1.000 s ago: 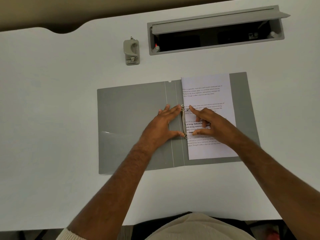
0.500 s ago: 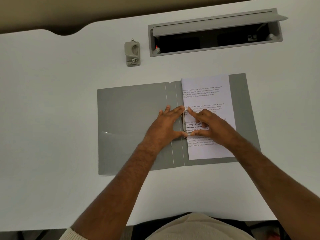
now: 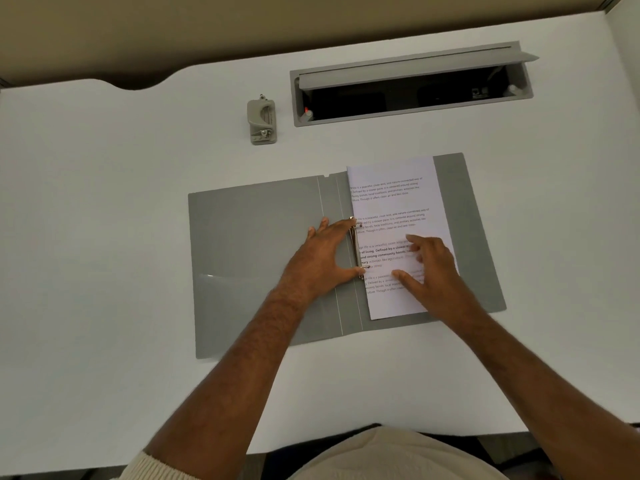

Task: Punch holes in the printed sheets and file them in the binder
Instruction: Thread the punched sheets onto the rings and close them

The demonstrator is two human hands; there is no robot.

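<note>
White desk (image 3: 104, 237), curved cutout in its far edge at left. Grey cable tray (image 3: 410, 85) recessed at the far side, lid flipped open, dark inside; small red-tipped item at its left end. Beige wall (image 3: 207, 26) behind.

Dim, even light; soft shadows; right hand (image 3: 433, 268) motion-blurred; wide-angle edge curvature.

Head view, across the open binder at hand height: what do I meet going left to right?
Left cover → left hand → rings → printed sheets → right hand → bare right cover.
</note>
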